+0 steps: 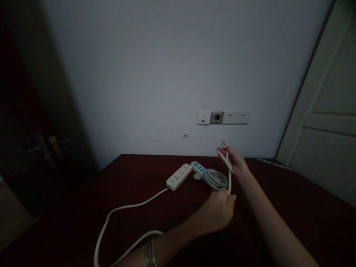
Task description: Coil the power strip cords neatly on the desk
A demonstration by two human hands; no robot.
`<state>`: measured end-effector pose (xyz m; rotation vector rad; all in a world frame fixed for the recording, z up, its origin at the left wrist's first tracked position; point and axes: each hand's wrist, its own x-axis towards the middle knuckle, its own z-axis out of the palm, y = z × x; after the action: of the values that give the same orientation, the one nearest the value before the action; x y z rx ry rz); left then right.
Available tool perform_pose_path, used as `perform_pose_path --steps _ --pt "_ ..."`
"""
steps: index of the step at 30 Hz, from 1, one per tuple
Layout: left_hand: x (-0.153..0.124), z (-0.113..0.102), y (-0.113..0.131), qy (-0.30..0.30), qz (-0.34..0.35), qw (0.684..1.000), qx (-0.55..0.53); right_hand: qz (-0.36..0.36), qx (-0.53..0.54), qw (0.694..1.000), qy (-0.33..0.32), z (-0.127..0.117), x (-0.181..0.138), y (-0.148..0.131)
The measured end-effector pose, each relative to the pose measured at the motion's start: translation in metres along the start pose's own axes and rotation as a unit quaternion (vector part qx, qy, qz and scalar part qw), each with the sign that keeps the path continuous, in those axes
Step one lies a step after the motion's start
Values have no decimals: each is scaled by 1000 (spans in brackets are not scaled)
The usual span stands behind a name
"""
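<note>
My right hand (233,158) holds the plug end of a white power cord, its metal prongs pointing up and left toward the wall. Folded cord (229,174) runs down from there into my left hand (222,207), which is closed around it just below. A white power strip (179,177) lies on the dark red table, and the cord leaving its near end loops out left and passes behind my left forearm. Beside it rests a second power strip (198,168) with blue sockets, its grey cord (216,180) coiled next to my left hand.
On the wall behind the table (133,174) are white sockets (236,117), a grey-framed outlet (217,117) and a white switch plate (203,118). A white panelled door (325,122) stands at right. At left is a dark door with a brass handle (55,145).
</note>
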<state>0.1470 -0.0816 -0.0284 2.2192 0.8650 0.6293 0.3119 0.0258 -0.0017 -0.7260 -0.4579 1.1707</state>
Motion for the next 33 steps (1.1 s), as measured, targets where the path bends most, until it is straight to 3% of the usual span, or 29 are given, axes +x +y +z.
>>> perform_pose_path --steps 6,10,15,19,23,26,33 --pt "-11 3 1 -37 164 962 216 -8 14 1000 20 -4 6 -3" --pt "-12 2 3 -46 192 950 243 -14 18 999 27 -4 7 -6" --pt "1 -26 2 -76 85 992 49 6 18 999 41 -4 2 -10" --pt "9 -64 -5 -92 21 993 -68 8 -5 1000 16 -3 -3 -12" --pt "12 -96 -15 -35 -6 986 -161 17 -31 998 -42 3 -9 -8" --pt "12 -111 -21 20 -15 968 -250 67 -58 991 -101 10 -16 -2" --pt "9 -136 -29 110 15 934 -340 154 -247 940 -180 25 -29 18"
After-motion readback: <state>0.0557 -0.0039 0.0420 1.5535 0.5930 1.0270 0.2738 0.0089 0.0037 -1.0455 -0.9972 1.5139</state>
